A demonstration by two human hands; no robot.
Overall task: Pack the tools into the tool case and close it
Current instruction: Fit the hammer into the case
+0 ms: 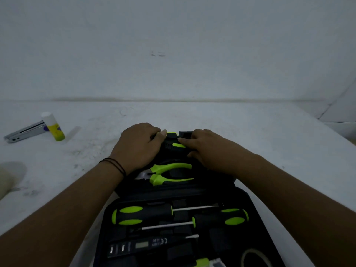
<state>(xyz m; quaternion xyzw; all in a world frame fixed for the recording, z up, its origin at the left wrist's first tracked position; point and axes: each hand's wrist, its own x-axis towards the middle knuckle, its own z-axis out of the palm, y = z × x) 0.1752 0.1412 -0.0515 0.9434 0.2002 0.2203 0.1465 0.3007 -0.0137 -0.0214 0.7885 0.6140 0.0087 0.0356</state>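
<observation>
A black tool case lies open in front of me. Its near half holds two green-and-black screwdrivers, a black voltage tester and a roll of tape. The far half holds green-handled pliers. At the far edge of that half, my left hand and my right hand both grip a black-and-green tool, one hand at each end. Most of this tool is hidden under my fingers.
The case rests on a white table against a white wall. A metal stapler and a yellow glue stick lie at the far left. A pale object sits at the left edge.
</observation>
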